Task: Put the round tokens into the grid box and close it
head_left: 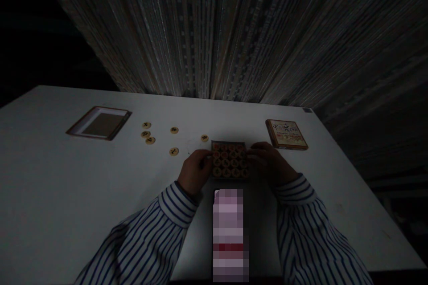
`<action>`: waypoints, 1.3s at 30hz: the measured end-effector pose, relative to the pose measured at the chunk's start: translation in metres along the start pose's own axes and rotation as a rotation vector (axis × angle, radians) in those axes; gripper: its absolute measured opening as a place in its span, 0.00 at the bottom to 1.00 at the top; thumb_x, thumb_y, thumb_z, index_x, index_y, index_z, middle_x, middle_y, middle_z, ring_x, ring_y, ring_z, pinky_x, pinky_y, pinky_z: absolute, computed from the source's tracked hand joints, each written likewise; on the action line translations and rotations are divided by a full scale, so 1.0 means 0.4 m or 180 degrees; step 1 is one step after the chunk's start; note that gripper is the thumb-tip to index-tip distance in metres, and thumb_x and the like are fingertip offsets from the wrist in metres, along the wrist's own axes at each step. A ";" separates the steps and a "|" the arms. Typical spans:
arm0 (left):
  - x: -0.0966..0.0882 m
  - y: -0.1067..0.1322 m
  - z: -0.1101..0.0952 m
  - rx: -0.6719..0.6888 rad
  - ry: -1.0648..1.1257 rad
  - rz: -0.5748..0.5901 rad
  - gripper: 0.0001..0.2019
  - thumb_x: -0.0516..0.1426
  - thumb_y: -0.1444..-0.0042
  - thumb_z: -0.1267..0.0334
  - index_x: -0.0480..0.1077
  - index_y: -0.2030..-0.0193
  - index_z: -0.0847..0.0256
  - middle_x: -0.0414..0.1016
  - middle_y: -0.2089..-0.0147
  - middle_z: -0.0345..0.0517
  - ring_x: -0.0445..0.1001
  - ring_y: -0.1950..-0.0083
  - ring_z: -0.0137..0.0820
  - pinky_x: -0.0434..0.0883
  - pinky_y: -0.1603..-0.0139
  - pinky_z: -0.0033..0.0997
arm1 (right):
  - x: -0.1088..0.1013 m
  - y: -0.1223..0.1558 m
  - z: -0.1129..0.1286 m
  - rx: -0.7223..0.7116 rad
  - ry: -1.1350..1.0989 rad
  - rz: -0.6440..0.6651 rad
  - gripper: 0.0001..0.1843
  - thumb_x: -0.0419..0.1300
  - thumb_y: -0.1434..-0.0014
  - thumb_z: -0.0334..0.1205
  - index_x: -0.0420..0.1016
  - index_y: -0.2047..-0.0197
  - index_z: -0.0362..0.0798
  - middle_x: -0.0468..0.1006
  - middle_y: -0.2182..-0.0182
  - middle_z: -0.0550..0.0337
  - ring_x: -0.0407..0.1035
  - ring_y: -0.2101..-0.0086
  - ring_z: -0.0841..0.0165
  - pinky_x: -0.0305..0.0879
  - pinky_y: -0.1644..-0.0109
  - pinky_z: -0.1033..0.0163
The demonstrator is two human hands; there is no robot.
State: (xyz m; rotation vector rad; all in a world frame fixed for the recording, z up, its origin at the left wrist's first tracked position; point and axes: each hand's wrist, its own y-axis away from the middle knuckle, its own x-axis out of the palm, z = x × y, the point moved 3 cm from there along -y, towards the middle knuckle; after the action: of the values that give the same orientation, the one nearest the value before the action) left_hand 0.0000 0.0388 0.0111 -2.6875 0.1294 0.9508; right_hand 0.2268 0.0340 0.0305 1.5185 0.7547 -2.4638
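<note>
A small square box (pixel 230 180) stands on the table in front of me, filled with rows of round Chinese chess pieces (pixel 226 163), some marked in red and others in dark characters. My left hand (pixel 194 173) grips the box's left side, its fingers curled. On the opposite side, the fingers of my right hand (pixel 271 161) press against the right wall. Loose chess pieces lie to the left of the box: one (pixel 204 138) close to its far left corner, another (pixel 174 152) beyond my left hand, and several more further left.
A shallow open tray (pixel 95 137) lies at the far left of the white table (pixel 83 196). A flat box with a printed picture (pixel 287 134) rests at the right. Near me, a lit phone (pixel 229 236) with a blurred screen sits between my forearms. A patterned curtain (pixel 200 31) hangs behind.
</note>
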 end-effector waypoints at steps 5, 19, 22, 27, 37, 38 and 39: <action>-0.001 -0.001 -0.002 0.0003 -0.0022 -0.0040 0.11 0.52 0.49 0.67 0.70 0.60 0.63 0.73 0.63 0.47 0.72 0.62 0.31 0.70 0.61 0.31 | 0.002 0.014 0.002 -0.0006 -0.0105 0.0141 0.12 0.56 0.48 0.41 0.74 0.60 0.52 0.68 0.60 0.52 0.65 0.59 0.62 0.67 0.58 0.53; -0.002 -0.001 -0.003 -0.0012 -0.0030 -0.0024 0.10 0.52 0.49 0.66 0.70 0.61 0.63 0.73 0.62 0.47 0.72 0.61 0.32 0.70 0.60 0.32 | 0.002 0.014 0.007 0.0050 -0.0067 0.0257 0.10 0.58 0.49 0.40 0.75 0.62 0.52 0.68 0.60 0.53 0.65 0.60 0.62 0.67 0.58 0.53; -0.003 -0.001 -0.004 -0.0016 -0.0010 -0.0014 0.10 0.52 0.49 0.67 0.70 0.60 0.63 0.73 0.62 0.47 0.72 0.62 0.32 0.70 0.60 0.32 | 0.003 0.015 0.007 0.0048 -0.0084 0.0253 0.09 0.58 0.49 0.40 0.75 0.63 0.53 0.69 0.60 0.54 0.65 0.60 0.63 0.67 0.58 0.53; -0.003 -0.001 -0.005 -0.0028 -0.0047 -0.0032 0.10 0.52 0.50 0.67 0.70 0.61 0.62 0.73 0.62 0.47 0.72 0.62 0.31 0.70 0.61 0.32 | 0.005 0.016 0.005 0.0058 -0.0102 0.0244 0.09 0.58 0.49 0.41 0.75 0.63 0.54 0.68 0.60 0.54 0.66 0.60 0.63 0.67 0.58 0.53; 0.000 -0.001 -0.001 -0.0012 -0.0006 0.0001 0.10 0.52 0.49 0.67 0.70 0.60 0.63 0.73 0.62 0.48 0.72 0.61 0.32 0.70 0.60 0.33 | 0.003 0.013 0.009 0.0039 -0.0071 0.0272 0.08 0.59 0.50 0.41 0.75 0.65 0.53 0.69 0.61 0.54 0.66 0.61 0.63 0.67 0.59 0.54; 0.000 -0.001 -0.001 -0.0019 -0.0005 -0.0003 0.10 0.52 0.49 0.67 0.70 0.60 0.63 0.73 0.62 0.48 0.72 0.62 0.32 0.70 0.60 0.33 | 0.003 0.013 0.009 0.0043 -0.0076 0.0271 0.08 0.59 0.50 0.41 0.75 0.64 0.53 0.69 0.61 0.54 0.66 0.61 0.63 0.67 0.59 0.54; 0.000 0.000 -0.002 -0.0021 0.0002 -0.0004 0.10 0.52 0.49 0.67 0.70 0.60 0.63 0.73 0.62 0.47 0.72 0.62 0.31 0.70 0.60 0.33 | 0.002 0.013 0.010 0.0040 -0.0080 0.0272 0.08 0.59 0.49 0.41 0.75 0.64 0.53 0.69 0.61 0.54 0.66 0.61 0.64 0.67 0.59 0.54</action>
State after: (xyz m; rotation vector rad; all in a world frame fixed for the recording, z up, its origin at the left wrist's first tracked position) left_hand 0.0005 0.0387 0.0116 -2.6935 0.1248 0.9514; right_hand 0.2254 0.0276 0.0296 1.4887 0.6569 -2.4254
